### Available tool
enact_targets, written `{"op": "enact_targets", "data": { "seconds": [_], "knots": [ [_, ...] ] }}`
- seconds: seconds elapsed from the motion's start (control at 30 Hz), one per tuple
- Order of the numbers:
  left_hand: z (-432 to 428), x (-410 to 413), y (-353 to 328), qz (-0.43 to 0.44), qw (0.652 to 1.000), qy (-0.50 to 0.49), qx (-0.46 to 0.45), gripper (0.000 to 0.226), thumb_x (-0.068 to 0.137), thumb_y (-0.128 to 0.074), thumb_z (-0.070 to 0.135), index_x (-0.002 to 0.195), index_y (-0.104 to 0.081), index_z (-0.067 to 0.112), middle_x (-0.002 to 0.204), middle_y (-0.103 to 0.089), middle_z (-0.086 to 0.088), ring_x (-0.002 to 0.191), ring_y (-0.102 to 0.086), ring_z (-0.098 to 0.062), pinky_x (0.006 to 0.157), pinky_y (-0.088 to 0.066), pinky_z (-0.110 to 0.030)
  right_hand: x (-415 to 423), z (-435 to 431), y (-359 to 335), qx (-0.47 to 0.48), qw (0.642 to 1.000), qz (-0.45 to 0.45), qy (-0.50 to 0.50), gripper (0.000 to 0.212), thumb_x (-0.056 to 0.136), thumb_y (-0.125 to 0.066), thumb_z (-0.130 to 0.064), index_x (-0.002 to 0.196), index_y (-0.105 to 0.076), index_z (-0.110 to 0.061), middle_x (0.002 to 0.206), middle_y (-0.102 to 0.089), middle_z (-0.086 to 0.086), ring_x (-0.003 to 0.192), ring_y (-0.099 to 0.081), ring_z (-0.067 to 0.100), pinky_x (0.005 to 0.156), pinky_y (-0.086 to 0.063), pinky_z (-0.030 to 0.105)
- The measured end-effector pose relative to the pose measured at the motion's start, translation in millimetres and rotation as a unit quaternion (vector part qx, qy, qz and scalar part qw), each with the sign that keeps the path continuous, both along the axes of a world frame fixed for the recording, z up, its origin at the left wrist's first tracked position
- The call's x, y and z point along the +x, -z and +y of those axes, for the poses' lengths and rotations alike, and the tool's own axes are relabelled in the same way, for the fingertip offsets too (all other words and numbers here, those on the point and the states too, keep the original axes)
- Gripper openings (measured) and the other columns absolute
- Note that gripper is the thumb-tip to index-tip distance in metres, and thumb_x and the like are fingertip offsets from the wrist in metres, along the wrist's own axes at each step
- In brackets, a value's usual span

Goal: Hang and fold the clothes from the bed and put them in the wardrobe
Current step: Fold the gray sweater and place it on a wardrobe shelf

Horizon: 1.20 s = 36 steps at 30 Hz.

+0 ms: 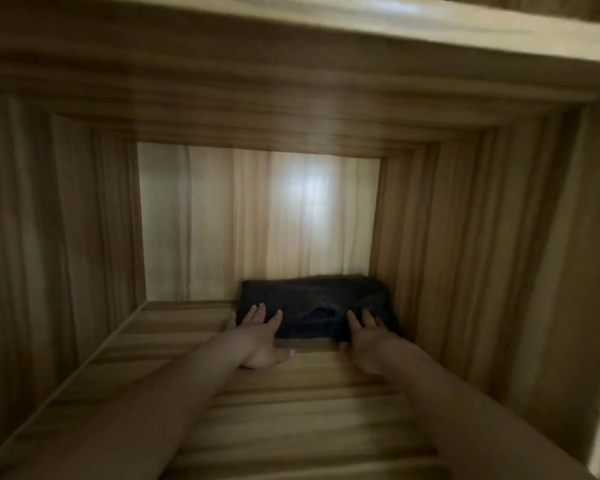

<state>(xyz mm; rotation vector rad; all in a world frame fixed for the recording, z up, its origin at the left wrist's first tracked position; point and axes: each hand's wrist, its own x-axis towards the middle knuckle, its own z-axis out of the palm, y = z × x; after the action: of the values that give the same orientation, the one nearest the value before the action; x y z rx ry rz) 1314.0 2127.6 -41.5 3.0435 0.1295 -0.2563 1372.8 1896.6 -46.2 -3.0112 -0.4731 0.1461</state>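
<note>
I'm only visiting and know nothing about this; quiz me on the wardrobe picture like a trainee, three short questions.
1. True or false: the dark folded garment lies on the wooden shelf beside the left wall.
2. Where do the left hand and right hand touch it? A front edge; B back edge; C nowhere.
3. Fill in: their fingers are ___ (straight or curled).
Key: 1 false, it lies back right; 2 A; 3 straight.

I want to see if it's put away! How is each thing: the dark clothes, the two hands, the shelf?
Dark garment: folded, lying flat at the shelf's back right.
Left hand: fingers straight, resting on the garment's left front.
Right hand: fingers straight, resting on its right front.
Wardrobe shelf: bears the garment.
</note>
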Motion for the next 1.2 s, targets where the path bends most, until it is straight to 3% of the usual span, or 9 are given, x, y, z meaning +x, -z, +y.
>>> {"op": "enact_targets", "data": {
  "seconds": [0.1, 0.17, 0.33, 0.43, 0.57, 0.73, 0.83, 0.93, 1.2],
  "knots": [
    [-8, -38, -10, 0.003, 0.999, 0.018, -0.033, 0.087, 0.096, -0.046, 0.066, 0.162, -0.005, 0.024, 0.169, -0.002, -0.008, 0.154, -0.007, -0.027, 0.124, -0.017, -0.038, -46, -13, -12, 0.024, 0.999, -0.008, -0.04, 0.054, 0.103, -0.039, -0.048, 0.151, -0.04, -0.023, 0.153, -0.042, 0.006, 0.133, -0.046, 0.028, 0.106, -0.042, 0.038],
    [-11, -60, -21, -0.001, 0.997, 0.033, -0.067, 0.081, 0.096, -0.05, 0.063, 0.16, -0.023, 0.022, 0.164, -0.025, -0.005, 0.146, -0.031, -0.024, 0.116, -0.03, -0.028, -77, -25, -17, 0.056, 0.997, 0.0, -0.059, 0.043, 0.096, -0.045, -0.058, 0.129, -0.056, -0.033, 0.134, -0.056, -0.004, 0.12, -0.054, 0.02, 0.085, -0.044, 0.026],
    [-21, -117, -50, -0.027, 0.996, 0.041, -0.068, 0.076, 0.096, -0.054, 0.059, 0.156, -0.032, 0.019, 0.159, -0.036, -0.001, 0.142, -0.039, -0.02, 0.109, -0.032, -0.022, -141, -56, -32, 0.083, 0.994, 0.006, -0.066, 0.073, 0.087, -0.061, -0.065, 0.15, -0.043, -0.032, 0.155, -0.041, -0.004, 0.138, -0.042, 0.02, 0.108, -0.035, 0.025],
    [-32, -148, -57, -0.027, 0.998, 0.04, -0.046, 0.064, 0.096, -0.055, 0.06, 0.146, -0.047, 0.022, 0.148, -0.049, -0.001, 0.128, -0.05, -0.02, 0.097, -0.04, -0.024, -169, -70, -42, 0.038, 0.994, -0.015, -0.096, 0.063, 0.091, -0.057, -0.063, 0.144, -0.05, -0.03, 0.144, -0.051, -0.003, 0.129, -0.049, 0.019, 0.099, -0.041, 0.025],
    [-50, -180, -56, -0.015, 0.999, 0.028, -0.027, 0.048, 0.093, -0.057, 0.061, 0.124, -0.058, 0.026, 0.121, -0.059, 0.004, 0.106, -0.056, -0.015, 0.085, -0.047, -0.027, -200, -91, -44, 0.049, 0.992, -0.007, -0.113, 0.028, 0.092, -0.057, -0.061, 0.102, -0.057, -0.035, 0.096, -0.053, -0.016, 0.091, -0.053, 0.007, 0.065, -0.037, 0.022],
    [-85, -200, -50, -0.037, 0.996, 0.071, -0.028, 0.037, 0.093, -0.06, 0.057, 0.113, -0.061, 0.026, 0.112, -0.062, 0.005, 0.102, -0.058, -0.015, 0.089, -0.048, -0.031, -232, -121, -37, 0.055, 0.992, 0.0, -0.117, 0.034, 0.094, -0.056, -0.061, 0.109, -0.058, -0.03, 0.096, -0.056, -0.013, 0.09, -0.056, 0.008, 0.072, -0.044, 0.026],
    [-109, -209, -47, -0.026, 0.993, 0.113, -0.025, 0.038, 0.093, -0.058, 0.059, 0.114, -0.059, 0.027, 0.106, -0.059, 0.008, 0.097, -0.056, -0.012, 0.079, -0.046, -0.029, -255, -143, -34, 0.042, 0.996, 0.002, -0.084, 0.034, 0.095, -0.054, -0.06, 0.11, -0.057, -0.03, 0.1, -0.058, -0.01, 0.095, -0.057, 0.014, 0.085, -0.049, 0.032],
    [-133, -214, -42, -0.019, 0.987, 0.155, -0.034, 0.037, 0.093, -0.057, 0.06, 0.113, -0.058, 0.03, 0.1, -0.055, 0.013, 0.088, -0.052, -0.006, 0.066, -0.038, -0.026, -283, -169, -25, 0.04, 0.997, -0.017, -0.057, 0.017, 0.096, -0.055, -0.056, 0.098, -0.053, -0.04, 0.097, -0.057, -0.014, 0.095, -0.056, 0.013, 0.077, -0.044, 0.024],
    [-206, -241, -2, -0.06, 0.941, 0.314, -0.107, 0.029, 0.093, -0.06, 0.054, 0.105, -0.057, 0.029, 0.09, -0.059, 0.008, 0.08, -0.056, -0.009, 0.065, -0.041, -0.031, -388, -219, 25, 0.04, 0.989, -0.012, 0.142, 0.041, 0.095, -0.055, -0.059, 0.122, -0.057, -0.029, 0.104, -0.064, -0.006, 0.088, -0.055, 0.015, 0.076, -0.044, 0.028]
  ]
}}
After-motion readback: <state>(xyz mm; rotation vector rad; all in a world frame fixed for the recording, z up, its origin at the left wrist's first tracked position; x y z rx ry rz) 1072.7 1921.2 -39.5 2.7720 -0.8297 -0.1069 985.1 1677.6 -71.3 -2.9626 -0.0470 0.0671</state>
